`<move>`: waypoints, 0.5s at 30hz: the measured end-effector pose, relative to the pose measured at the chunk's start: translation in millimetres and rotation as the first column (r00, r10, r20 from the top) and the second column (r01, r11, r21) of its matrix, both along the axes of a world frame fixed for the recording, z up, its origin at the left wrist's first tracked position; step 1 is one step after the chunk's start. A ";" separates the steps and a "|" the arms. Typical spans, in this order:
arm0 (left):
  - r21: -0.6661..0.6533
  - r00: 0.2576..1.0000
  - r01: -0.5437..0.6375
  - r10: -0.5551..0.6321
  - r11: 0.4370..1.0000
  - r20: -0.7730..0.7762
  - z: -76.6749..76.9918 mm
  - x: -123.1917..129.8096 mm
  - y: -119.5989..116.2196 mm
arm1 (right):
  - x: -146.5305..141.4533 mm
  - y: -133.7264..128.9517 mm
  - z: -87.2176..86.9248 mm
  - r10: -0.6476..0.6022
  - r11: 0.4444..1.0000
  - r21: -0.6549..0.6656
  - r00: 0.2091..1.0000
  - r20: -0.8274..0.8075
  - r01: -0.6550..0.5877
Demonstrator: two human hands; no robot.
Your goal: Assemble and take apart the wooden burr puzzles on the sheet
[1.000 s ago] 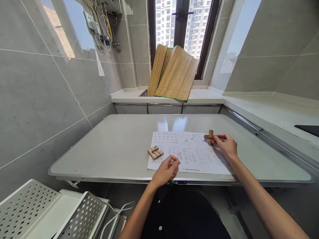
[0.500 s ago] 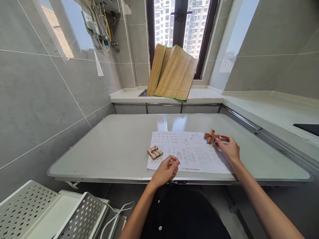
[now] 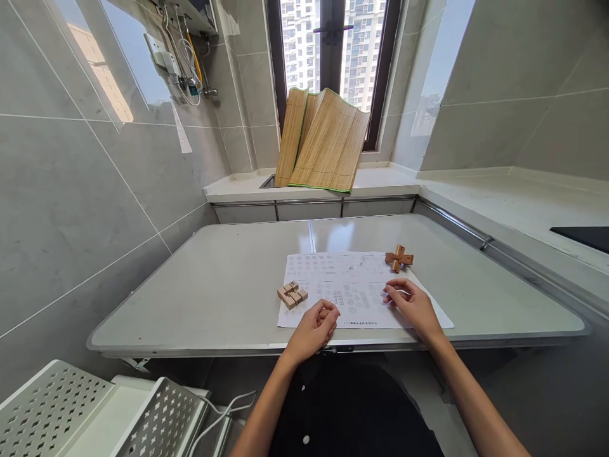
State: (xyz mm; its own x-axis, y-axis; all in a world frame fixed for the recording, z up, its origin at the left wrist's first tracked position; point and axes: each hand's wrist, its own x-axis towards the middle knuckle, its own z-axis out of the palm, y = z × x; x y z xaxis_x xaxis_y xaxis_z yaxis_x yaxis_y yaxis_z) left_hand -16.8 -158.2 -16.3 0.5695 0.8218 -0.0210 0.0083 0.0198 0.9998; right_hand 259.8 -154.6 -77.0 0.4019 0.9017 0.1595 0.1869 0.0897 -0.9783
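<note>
A printed white sheet (image 3: pixel 366 279) lies on the pale table (image 3: pixel 190 298). Light wooden blocks (image 3: pixel 292 295), fitted together, sit at the sheet's left edge. A darker brown wooden cross-shaped piece (image 3: pixel 398 259) rests at its upper right corner. My left hand (image 3: pixel 318 324) is at the sheet's lower edge, right of the light blocks, with curled fingers; whether anything is inside them is hidden. Over the right part of the sheet is my right hand (image 3: pixel 412 308), below the brown piece and apart from it, its fingers loosely bent and apart with nothing between them.
Behind the table a folded bamboo mat (image 3: pixel 328 143) leans on the white ledge (image 3: pixel 380 181) before the window. A metal rail (image 3: pixel 450 219) runs along the back and right. White perforated racks (image 3: pixel 162 419) and a white cable stand at the lower left.
My right hand has moved away from the brown wooden piece, toward the left and nearer to me. My left hand stays nearly where it was. The camera view has shifted slightly.
</note>
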 end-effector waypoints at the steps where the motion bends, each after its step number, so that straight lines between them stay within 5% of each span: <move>1: 0.001 1.000 -0.003 0.003 1.000 -0.003 0.8 0.1 -0.3 | 0.3 0.3 -0.1 0.014 1.000 -0.009 1.000 0.010 -0.014; 4: 0.038 0.999 -0.029 0.030 0.999 -0.028 3.5 -1.3 -0.6 | 1.5 2.0 -1.4 0.053 0.998 -0.031 0.997 0.064 -0.051; 7: 0.259 0.971 -0.176 0.211 0.950 -0.114 5.8 -7.2 3.6 | 2.1 3.6 -2.5 0.067 0.997 -0.037 0.991 0.120 -0.063; 10: 0.605 0.829 -0.325 0.527 0.727 -0.187 4.4 -17.9 15.8 | 2.3 3.8 -1.4 0.070 0.997 -0.046 0.984 0.161 -0.063; 12: 0.754 0.710 -0.320 0.672 0.573 -0.210 1.1 -26.7 27.3 | 2.2 3.4 0.3 0.072 0.996 -0.057 0.981 0.181 -0.063; 15: 0.810 0.602 -0.251 0.741 0.530 -0.299 -4.4 -39.1 44.1 | 1.6 3.1 2.3 0.073 0.996 -0.064 0.979 0.189 -0.062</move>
State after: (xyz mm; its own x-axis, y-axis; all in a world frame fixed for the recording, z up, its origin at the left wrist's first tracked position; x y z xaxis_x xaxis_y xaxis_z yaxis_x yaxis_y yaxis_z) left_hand -56.0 -114.2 -20.7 0.1208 0.8662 0.4848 0.7581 -0.3958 0.5183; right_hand 261.5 -151.5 -74.7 0.3068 0.9356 0.1744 0.3659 0.0532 -0.9291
